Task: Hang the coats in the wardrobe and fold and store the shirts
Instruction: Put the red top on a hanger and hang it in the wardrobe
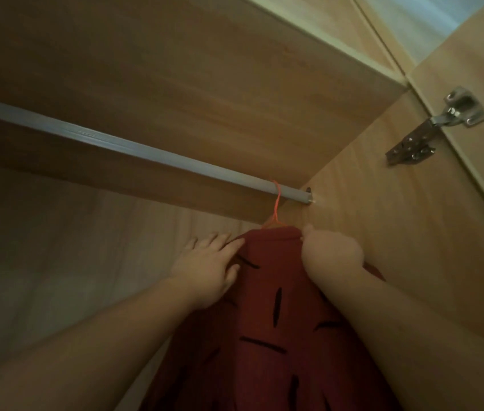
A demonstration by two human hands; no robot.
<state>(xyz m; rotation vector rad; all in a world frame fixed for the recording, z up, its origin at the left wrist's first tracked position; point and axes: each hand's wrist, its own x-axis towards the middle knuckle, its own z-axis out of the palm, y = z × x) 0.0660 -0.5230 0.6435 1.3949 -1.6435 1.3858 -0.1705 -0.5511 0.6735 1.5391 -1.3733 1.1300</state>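
A dark red coat point(273, 292) with black dashes hangs from an orange hanger point(276, 203), whose hook sits over the grey wardrobe rail point(122, 143) near its right end. My left hand point(211, 268) rests on the coat's left shoulder with fingers spread and fairly straight. My right hand point(329, 253) grips the coat's right shoulder near the collar, fingers curled into the fabric. The lower part of the coat runs out of view at the bottom.
The wardrobe's wooden top panel point(175, 69) spans above the rail. Its right side wall point(397, 232) stands close beside the coat. A metal door hinge point(439, 126) is fixed at the upper right. The pale back panel point(57, 247) lies to the left.
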